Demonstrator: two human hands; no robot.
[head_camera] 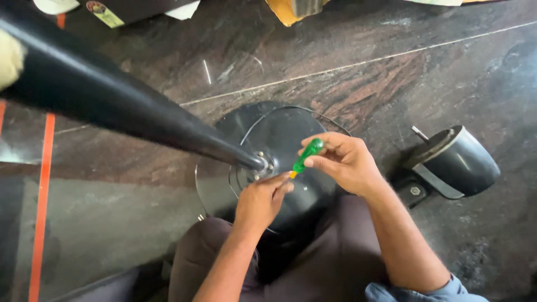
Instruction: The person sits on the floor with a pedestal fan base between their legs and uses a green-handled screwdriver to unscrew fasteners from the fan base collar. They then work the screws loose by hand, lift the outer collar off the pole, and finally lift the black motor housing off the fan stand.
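Head view: right hand (345, 162) pinching green-handled screwdriver (305, 158), tip angling toward screws at pole foot; left hand (262, 201) closing fingertips beside blade, steadying it. Round black base (279, 134) lying on floor (391, 84), black pole (112, 100) rising toward camera. Black motor housing (456, 162) lying apart, right.

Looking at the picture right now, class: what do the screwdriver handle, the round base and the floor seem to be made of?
Screwdriver handle: translucent green, glossy, so probably plastic.
Round base: black and smooth with soft reflections and screw heads at its hub, likely painted metal.
Floor: dark, veined, polished slabs with thin joints, apparently stone such as granite.
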